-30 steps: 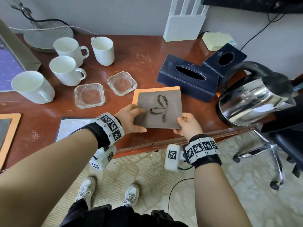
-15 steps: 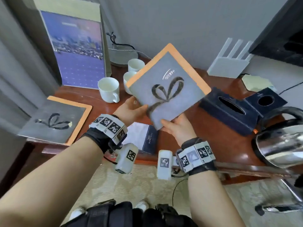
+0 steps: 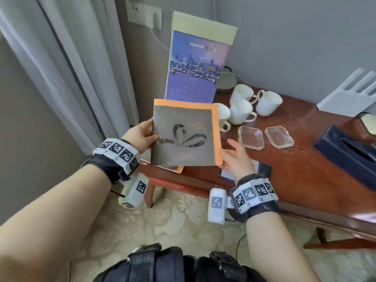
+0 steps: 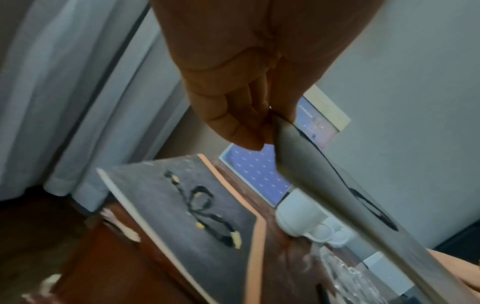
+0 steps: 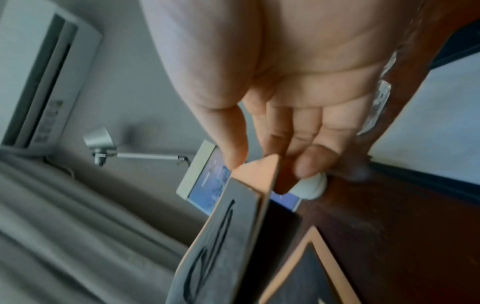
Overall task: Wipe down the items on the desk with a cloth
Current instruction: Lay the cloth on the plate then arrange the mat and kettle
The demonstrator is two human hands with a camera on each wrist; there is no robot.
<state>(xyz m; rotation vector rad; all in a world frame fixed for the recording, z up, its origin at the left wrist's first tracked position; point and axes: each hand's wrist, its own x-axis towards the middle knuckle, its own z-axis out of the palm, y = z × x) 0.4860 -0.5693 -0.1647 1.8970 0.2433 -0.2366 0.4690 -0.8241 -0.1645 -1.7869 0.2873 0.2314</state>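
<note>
**Booklet held in both hands above the left end of the desk**

A grey booklet (image 3: 183,137) with an orange border and a dark ribbon-like drawing is held in the air, its cover facing up toward the head camera, over the near left corner of the wooden desk (image 3: 301,165). The left hand (image 3: 140,137) pinches the booklet's left edge, thumb on the cover and fingers (image 4: 233,123) curled beneath. The right hand (image 3: 236,159) takes the lower right corner; in the right wrist view its thumb lies on the orange border and its fingers (image 5: 311,156) bend behind the corner.

A second booklet (image 4: 197,207) of the same design lies flat on the desk directly below the held one, its corner showing under the lower edge in the head view. Behind both stands an upright calendar (image 3: 198,68) with a city photograph, leaning at the wall. To the right of the held booklet are four white cups (image 3: 242,110) in a cluster, then two glass ashtrays (image 3: 251,137) side by side, nearer the desk's front. A dark blue tissue box (image 3: 345,151) lies farther right, and a white router (image 3: 350,98) stands at the back edge. A dark folder (image 3: 264,169) lies on the desk just beyond the right hand. A grey curtain (image 3: 67,68) hangs at the left; patterned carpet (image 3: 173,220) covers the floor.
</note>
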